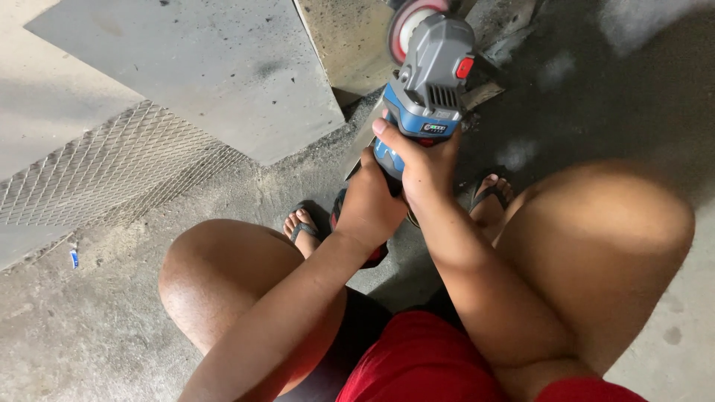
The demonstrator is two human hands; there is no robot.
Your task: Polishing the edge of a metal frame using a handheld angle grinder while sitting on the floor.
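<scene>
- Angle grinder (pixel 426 89): blue and grey body with a red switch, held low over the concrete floor (pixel 97 327) between the person's knees; long axis runs from the hands up and slightly right in the head view, head end pointing away from the person.
- Grinding disc (pixel 408 24): red and white, at the far end of the tool, just beside the edge of a tan metal plate (pixel 346 41); contact cannot be told.
- Right hand (pixel 423 165): grip clamped around the blue rear of the body, thumb lying along its left side.
- Left hand (pixel 366 205): grip closed on the tail end of the tool, just behind the right hand and touching it.
- Grey metal sheet (pixel 194 67): flat on the floor to the left, its near corner close to the tool.
- Expanded mesh panel (pixel 97 167): farther left, overlapped by the grey sheet.
- Sandalled feet (pixel 302 227): on either side of the hands, leaving a narrow strip of floor beneath the tool; wider bare floor lies upper right.
</scene>
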